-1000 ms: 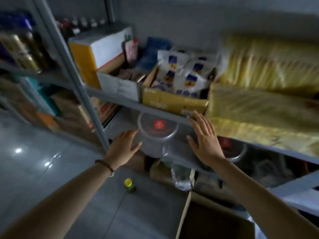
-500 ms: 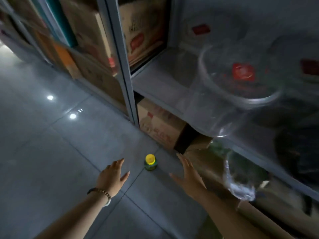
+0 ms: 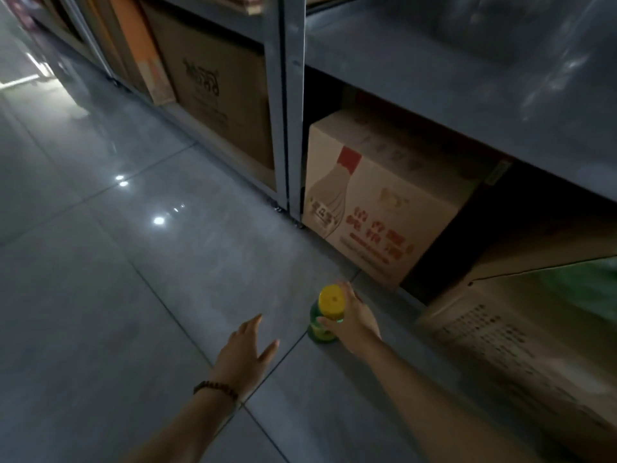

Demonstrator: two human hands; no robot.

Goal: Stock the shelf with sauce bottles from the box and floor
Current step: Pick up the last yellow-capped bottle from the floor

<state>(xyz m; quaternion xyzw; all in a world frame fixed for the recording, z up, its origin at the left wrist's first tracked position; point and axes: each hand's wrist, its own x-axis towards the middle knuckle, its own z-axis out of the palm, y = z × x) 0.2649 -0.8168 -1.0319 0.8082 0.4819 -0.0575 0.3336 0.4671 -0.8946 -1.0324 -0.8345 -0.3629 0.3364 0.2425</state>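
A small green sauce bottle (image 3: 321,333) with a yellow cap stands upright on the grey tiled floor in front of the shelving. My right hand (image 3: 355,320) wraps its thumb and fingers round the bottle's neck just below the cap. To the left of the bottle, my left hand (image 3: 245,352) hovers over the floor with fingers spread and holds nothing; a bead bracelet is on its wrist. The grey metal shelf (image 3: 467,81) runs above on the right. An open cardboard box (image 3: 521,332) sits on the floor at the right.
A closed carton (image 3: 377,208) printed with a bottle picture sits under the lowest shelf, just behind the sauce bottle. A metal upright (image 3: 283,105) divides two shelf bays. Brown cartons (image 3: 217,85) fill the left bay. Tiled floor (image 3: 100,262) stretches to the left.
My view dropped from the upper shelves to the floor. Both hands came down; the right hand reached the bottle and closed round its neck, while the left stayed open beside it.
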